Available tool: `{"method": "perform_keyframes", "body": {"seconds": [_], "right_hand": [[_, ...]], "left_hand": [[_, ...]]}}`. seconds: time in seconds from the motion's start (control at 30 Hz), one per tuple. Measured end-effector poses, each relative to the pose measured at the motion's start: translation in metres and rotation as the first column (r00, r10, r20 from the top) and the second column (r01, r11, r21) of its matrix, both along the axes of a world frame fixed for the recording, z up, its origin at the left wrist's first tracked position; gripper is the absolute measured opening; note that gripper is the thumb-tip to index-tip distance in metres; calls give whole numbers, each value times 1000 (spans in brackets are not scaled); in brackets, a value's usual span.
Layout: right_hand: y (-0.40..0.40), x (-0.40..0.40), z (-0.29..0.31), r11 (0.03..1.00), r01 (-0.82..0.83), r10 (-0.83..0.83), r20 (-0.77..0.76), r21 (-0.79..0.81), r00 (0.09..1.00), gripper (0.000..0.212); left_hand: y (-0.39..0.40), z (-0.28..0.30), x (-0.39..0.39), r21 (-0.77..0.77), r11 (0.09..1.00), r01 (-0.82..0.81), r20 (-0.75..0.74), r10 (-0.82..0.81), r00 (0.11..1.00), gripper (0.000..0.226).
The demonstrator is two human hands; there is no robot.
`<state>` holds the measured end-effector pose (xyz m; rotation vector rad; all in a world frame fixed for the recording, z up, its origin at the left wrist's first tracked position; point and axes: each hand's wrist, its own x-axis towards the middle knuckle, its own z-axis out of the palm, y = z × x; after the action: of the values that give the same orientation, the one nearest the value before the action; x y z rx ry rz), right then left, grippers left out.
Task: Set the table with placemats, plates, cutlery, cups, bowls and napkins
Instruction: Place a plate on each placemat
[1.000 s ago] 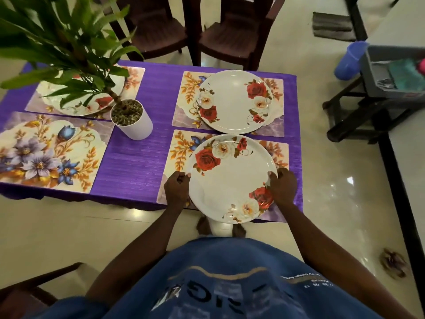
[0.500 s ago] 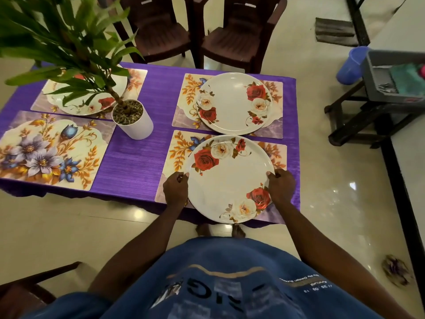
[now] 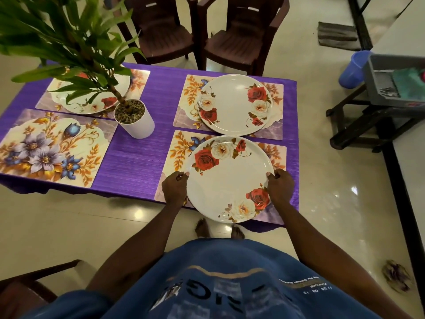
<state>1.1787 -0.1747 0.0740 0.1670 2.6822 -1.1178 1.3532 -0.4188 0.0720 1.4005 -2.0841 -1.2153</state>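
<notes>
A white plate with red and cream roses lies over the near right placemat. My left hand grips its left rim and my right hand grips its right rim. A second rose plate sits on the far right placemat. A third plate lies on the far left placemat, partly hidden by leaves. The near left placemat with blue and lilac flowers is bare.
A potted plant in a white pot stands mid-table on the purple cloth. Two dark chairs stand behind the table. A grey bin with cloths and a blue cup are at the right.
The plate has slid a little farther onto the near right placemat, away from me, with both hands still on its rim.
</notes>
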Motion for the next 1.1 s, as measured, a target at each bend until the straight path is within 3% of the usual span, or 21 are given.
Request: {"method": "perform_keyframes", "body": {"seconds": [0.97,1.1], "right_hand": [[-1,0,10,997,-62,64,37,-52,997,27],[-4,7,12,996,-84,84,-10,35,996,29]], "left_hand": [[2,1,-1,-68,997,-22,102,29,994,25],[6,3,2,-96,995,-11,100,21,995,26]]}}
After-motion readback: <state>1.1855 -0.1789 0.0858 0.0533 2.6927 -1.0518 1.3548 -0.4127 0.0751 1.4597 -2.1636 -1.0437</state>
